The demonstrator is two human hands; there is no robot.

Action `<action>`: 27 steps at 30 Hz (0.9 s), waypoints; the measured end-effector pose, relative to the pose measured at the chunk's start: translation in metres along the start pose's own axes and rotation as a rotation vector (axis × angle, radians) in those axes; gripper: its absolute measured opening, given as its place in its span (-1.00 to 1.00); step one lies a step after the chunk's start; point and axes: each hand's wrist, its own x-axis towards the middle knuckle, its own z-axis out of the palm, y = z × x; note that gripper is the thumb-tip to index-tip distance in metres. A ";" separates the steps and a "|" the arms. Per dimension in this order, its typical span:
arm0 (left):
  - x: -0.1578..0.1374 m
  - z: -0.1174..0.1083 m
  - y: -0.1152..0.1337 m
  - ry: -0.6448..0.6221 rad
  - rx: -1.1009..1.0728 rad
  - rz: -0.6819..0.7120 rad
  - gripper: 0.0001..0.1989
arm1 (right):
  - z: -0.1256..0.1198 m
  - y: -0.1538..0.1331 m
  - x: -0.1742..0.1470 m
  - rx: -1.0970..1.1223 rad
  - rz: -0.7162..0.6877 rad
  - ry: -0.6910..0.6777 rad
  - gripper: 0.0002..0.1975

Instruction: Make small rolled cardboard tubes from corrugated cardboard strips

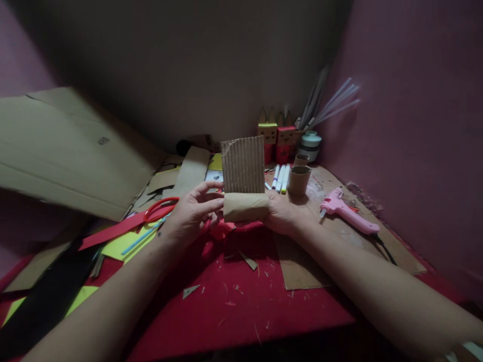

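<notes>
Upright in front of me is a cardboard piece (243, 168), its upper part showing bare corrugated ridges. Across its lower part runs a smooth tan cardboard band (246, 207); I cannot tell whether the band is folded from the same sheet or separate. At the band's left end, my left hand (198, 208) pinches the edge with bent fingers. My right hand (279, 211) is closed around the right end, most of its fingers hidden behind the cardboard. Something pinkish red (222, 229) lies just below the band, partly covered.
Red-handled scissors (160, 208), a blue straw (145, 236) and coloured paper (124, 246) lie left. To the right are a pink glue gun (349, 211), cardboard tubes (300, 181) and markers (282, 178). Behind stand decorated boxes (267, 134) and a jar (310, 146). Scraps (247, 260) dot the red tabletop (234, 322).
</notes>
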 end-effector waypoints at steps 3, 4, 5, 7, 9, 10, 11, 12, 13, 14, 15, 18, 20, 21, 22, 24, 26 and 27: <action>-0.003 0.006 -0.001 0.059 0.080 0.150 -0.61 | -0.001 0.004 -0.001 -0.018 0.031 -0.002 -0.80; -0.003 0.008 -0.001 0.071 0.116 0.178 -0.65 | -0.001 0.005 -0.001 -0.028 0.034 -0.008 -0.79; -0.004 0.010 -0.002 0.075 0.150 0.188 -0.70 | 0.000 0.005 -0.001 -0.035 0.031 -0.010 -0.78; -0.007 0.013 -0.003 0.079 0.195 0.185 -0.79 | 0.001 0.002 -0.003 -0.046 0.012 -0.007 -0.77; -0.009 0.016 -0.005 0.087 0.226 0.174 -0.85 | 0.004 -0.003 -0.005 -0.065 0.016 -0.009 -0.76; -0.011 0.017 -0.005 0.092 0.237 0.176 -0.86 | 0.006 -0.006 -0.006 -0.076 0.030 -0.008 -0.76; -0.012 0.018 -0.005 0.099 0.246 0.183 -0.87 | 0.008 -0.009 -0.007 -0.091 0.047 -0.007 -0.77; -0.013 0.019 -0.006 0.109 0.258 0.192 -0.88 | 0.009 -0.011 -0.007 -0.104 0.064 -0.004 -0.77; -0.014 0.019 -0.005 0.118 0.269 0.202 -0.89 | 0.010 -0.012 -0.008 -0.110 0.075 0.004 -0.77; -0.014 0.018 -0.005 0.125 0.277 0.209 -0.89 | 0.011 -0.013 -0.008 -0.113 0.081 0.015 -0.77; -0.014 0.017 -0.005 0.125 0.277 0.209 -0.88 | 0.010 -0.013 -0.008 -0.116 0.084 0.028 -0.77; -0.008 0.009 -0.004 0.115 0.230 0.186 -0.86 | 0.005 -0.011 -0.006 -0.103 0.070 0.060 -0.76; -0.003 0.003 -0.005 0.097 0.186 0.151 -0.83 | 0.000 -0.009 -0.004 -0.081 0.046 0.050 -0.78; -0.001 0.001 -0.005 0.088 0.169 0.126 -0.82 | -0.002 -0.009 -0.004 -0.074 0.030 0.036 -0.79; 0.001 -0.001 -0.004 0.078 0.152 0.098 -0.81 | -0.003 -0.009 -0.004 -0.074 0.017 0.026 -0.80; 0.003 -0.003 -0.004 0.060 0.108 0.048 -0.80 | -0.003 -0.010 -0.004 -0.091 -0.008 0.023 -0.84; 0.003 -0.003 -0.004 0.045 0.065 0.031 -0.78 | -0.001 -0.013 -0.005 -0.122 -0.029 0.027 -0.89; 0.003 -0.003 -0.004 0.037 0.056 0.033 -0.77 | 0.000 -0.014 -0.006 -0.147 -0.038 0.027 -0.91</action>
